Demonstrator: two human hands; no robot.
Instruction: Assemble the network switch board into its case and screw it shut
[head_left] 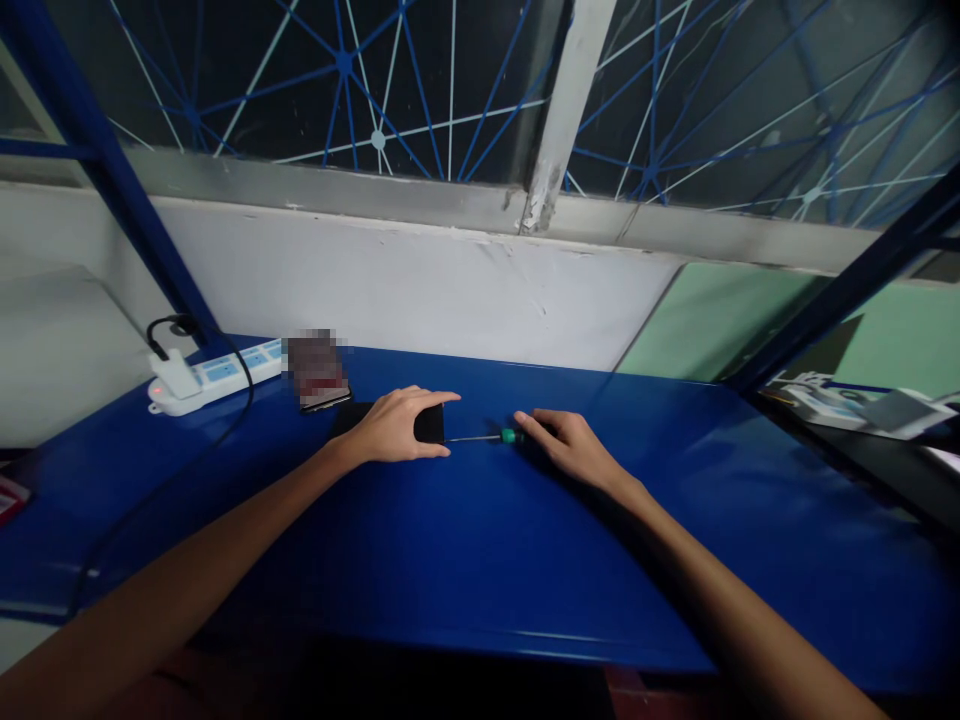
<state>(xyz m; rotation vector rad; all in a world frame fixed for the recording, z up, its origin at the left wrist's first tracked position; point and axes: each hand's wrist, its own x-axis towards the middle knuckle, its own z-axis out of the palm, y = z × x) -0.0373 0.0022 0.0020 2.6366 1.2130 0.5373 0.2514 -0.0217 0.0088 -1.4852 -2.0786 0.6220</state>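
Note:
On the blue table, my left hand (394,428) lies over a flat black rectangular object (430,425), thumb and index finger stretched along its two long sides. What exactly this object is I cannot make out; part of it is hidden under the palm. My right hand (566,443) is closed round the handle of a screwdriver (508,436), whose green collar shows past the thumb. The thin metal shaft points left, and its tip is at the right end of the black object. Whether the tip touches it I cannot tell.
A white power strip (244,372) with a plug and black cable (241,425) lies at the back left. Beside it is a phone-like item (319,375), partly blurred. White items (862,410) stand at the right. Blue frame posts (142,215) rise at both sides before the window wall.

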